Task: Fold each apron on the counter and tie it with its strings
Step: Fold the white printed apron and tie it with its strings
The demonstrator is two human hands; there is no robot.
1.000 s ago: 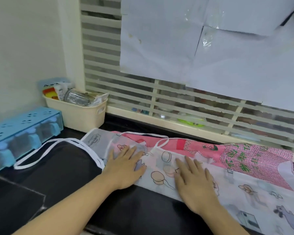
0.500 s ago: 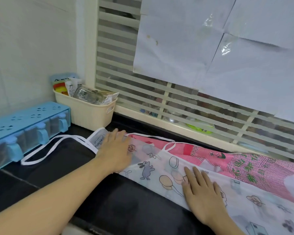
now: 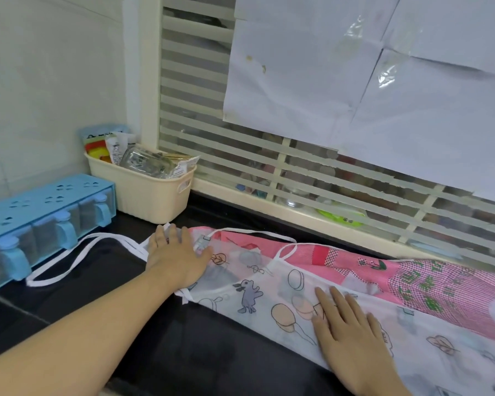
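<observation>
Pressing flat, our right hand (image 3: 352,335) lies fingers straight on the white cartoon-print fabric apron (image 3: 272,295), which sits folded along the black stone worktop (image 3: 160,347). Our left hand (image 3: 175,258) also lies open, palm down on that apron's left end, gripping nothing. White fabric apron strings (image 3: 69,264) loop left across the worktop. A pink checked fabric apron (image 3: 397,275) lies just behind, touching the white one. Farther back: blue plastic spice box (image 3: 40,207), cream plastic basket (image 3: 152,195), striped window (image 3: 297,172).
</observation>
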